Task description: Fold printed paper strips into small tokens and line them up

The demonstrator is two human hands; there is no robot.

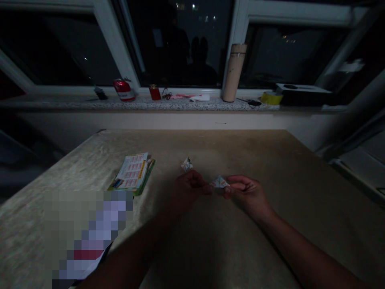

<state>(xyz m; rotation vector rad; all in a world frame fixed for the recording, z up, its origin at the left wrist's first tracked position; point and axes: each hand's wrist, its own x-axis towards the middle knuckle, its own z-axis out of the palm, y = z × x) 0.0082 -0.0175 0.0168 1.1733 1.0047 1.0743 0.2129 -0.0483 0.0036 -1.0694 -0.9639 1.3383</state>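
A small piece of folded printed paper [220,182] is held just above the table between my two hands. My left hand [192,185] pinches its left corner with thumb and fingers. On the other side my right hand [245,193] grips the right edge, thumb below and fingers above. Behind my left hand a second folded paper piece [187,164] lies on the table, pointed at its top. The light is dim, so the folds are hard to make out.
Left on the table [210,144] lie a printed calendar card stack [132,172] and a blurred-out item [102,228]. Along the windowsill [180,105] stand a red can [124,90], a small red jar [155,92], a tall flask [234,74], yellow tape [271,98] and a dark box [303,96].
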